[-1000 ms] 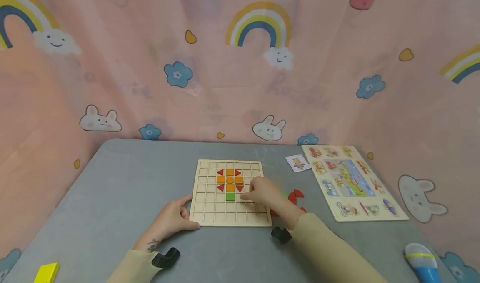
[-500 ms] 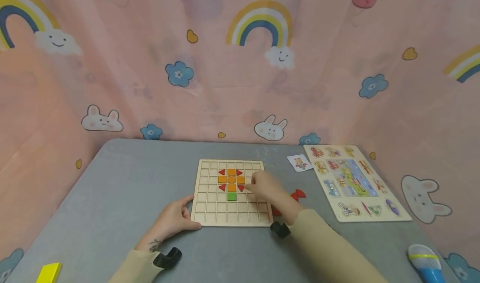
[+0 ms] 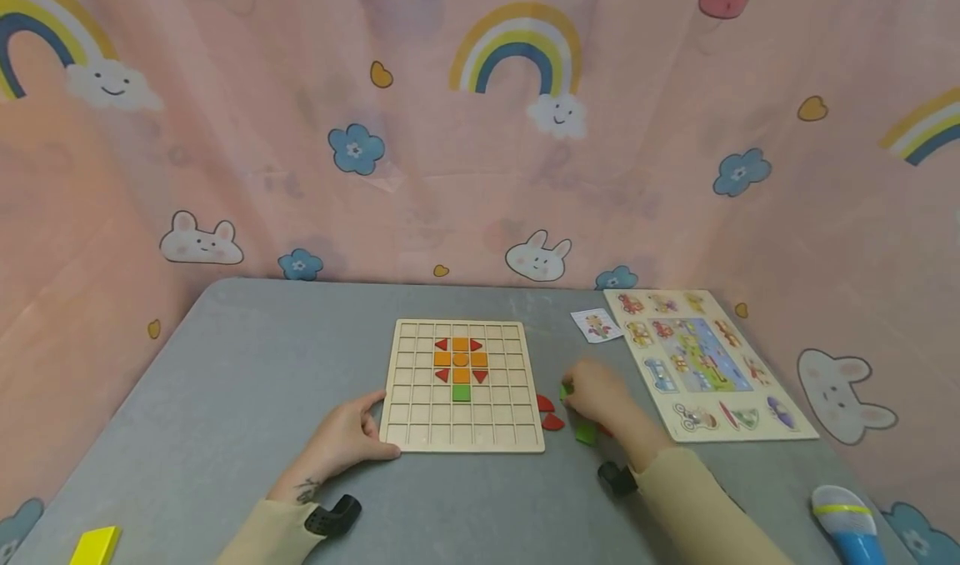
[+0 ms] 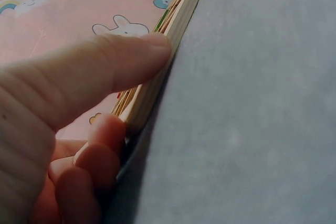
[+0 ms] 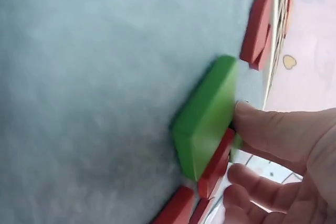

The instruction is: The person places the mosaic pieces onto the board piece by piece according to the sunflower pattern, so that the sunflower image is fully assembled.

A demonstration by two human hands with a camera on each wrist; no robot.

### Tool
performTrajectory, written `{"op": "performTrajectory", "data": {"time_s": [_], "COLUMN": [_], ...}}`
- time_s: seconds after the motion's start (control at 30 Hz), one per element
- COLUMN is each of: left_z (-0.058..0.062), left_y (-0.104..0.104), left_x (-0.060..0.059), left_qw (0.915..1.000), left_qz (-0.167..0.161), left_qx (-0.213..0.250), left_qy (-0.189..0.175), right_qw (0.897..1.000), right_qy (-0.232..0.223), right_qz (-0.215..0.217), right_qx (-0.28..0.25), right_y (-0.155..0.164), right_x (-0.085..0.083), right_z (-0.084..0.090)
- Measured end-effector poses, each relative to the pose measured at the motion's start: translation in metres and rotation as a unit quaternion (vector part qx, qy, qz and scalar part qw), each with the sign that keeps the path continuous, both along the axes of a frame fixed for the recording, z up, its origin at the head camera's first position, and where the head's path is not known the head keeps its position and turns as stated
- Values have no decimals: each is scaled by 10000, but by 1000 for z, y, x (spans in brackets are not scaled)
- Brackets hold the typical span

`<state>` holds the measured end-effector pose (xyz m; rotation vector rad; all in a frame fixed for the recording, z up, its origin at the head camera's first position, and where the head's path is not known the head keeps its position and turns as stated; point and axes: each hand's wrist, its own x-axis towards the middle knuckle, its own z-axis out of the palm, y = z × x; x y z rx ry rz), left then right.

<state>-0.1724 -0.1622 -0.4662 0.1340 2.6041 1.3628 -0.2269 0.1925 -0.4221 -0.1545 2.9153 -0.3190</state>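
Grey tabletop [image 3: 225, 382] fills the lower frame. The wooden grid board [image 3: 461, 386] sits at centre, holding an orange cross with red triangle corners and one green square [image 3: 461, 392] below it. An animal puzzle board [image 3: 701, 365] lies at right.

Left hand [image 3: 345, 436], lower centre-left, pinches the board's near-left corner, thumb on top and fingers curled under the edge [image 4: 152, 87]; this bracing should hold so the board does not slide.

Right hand [image 3: 596, 394], just right of the board, is down in the loose pile. In the wrist view its thumb tip [image 5: 262, 124] presses the side of a green block [image 5: 205, 119] lying flat on the tabletop, with red pieces [image 5: 215, 169] tucked against it. The other fingers are curled below and not plainly on the block, so whether it is actually gripped cannot be told.

Judgement: to do it cleanly, get a finger on the opposite edge, pinch by the sides and lift straight up so the neighbouring red pieces [image 3: 551, 411] stay put. Keep it flat for dropping into a cell.
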Motion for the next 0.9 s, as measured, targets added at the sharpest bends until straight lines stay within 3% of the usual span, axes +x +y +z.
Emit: {"op": "performTrajectory", "data": {"time_s": [0.17, 0.27, 0.33, 0.43, 0.5, 0.53, 0.67, 0.9], "left_z": [-1, -1, -1, -1, -1, -2, -1, -1], "left_y": [0, 0, 0, 0, 0, 0, 0, 0], "left_x": [0, 0, -1, -1, -1, -1, -1, -1], "left_qw": [10000, 10000, 10000, 10000, 10000, 9999, 9999, 9999], "left_qz": [32, 34, 37, 57, 72, 82, 90, 86], "left_qx": [-41, -44, -37, -48, -65, -77, -97, -82], "left_qy": [-17, -12, -13, -7, -12, -7, -5, -16], "right_qw": [9975, 9851, 9648, 9173, 8934, 8867, 8841, 9098], "right_qy": [156, 261, 200, -198, -581, -744, -1127, -846], "right_qz": [-412, -793, -1011, -1246, -1297, -1285, -1138, -1032], "right_qx": [-549, -1502, -2419, -3778, -4263, -4379, -4390, -3931], "right_y": [-7, -22, -37, -63, -78, -85, -105, -118], "right_x": [3, 6, 9, 13, 17, 18, 23, 23], "right_z": [5, 12, 14, 12, 8, 6, -3, -14]}}
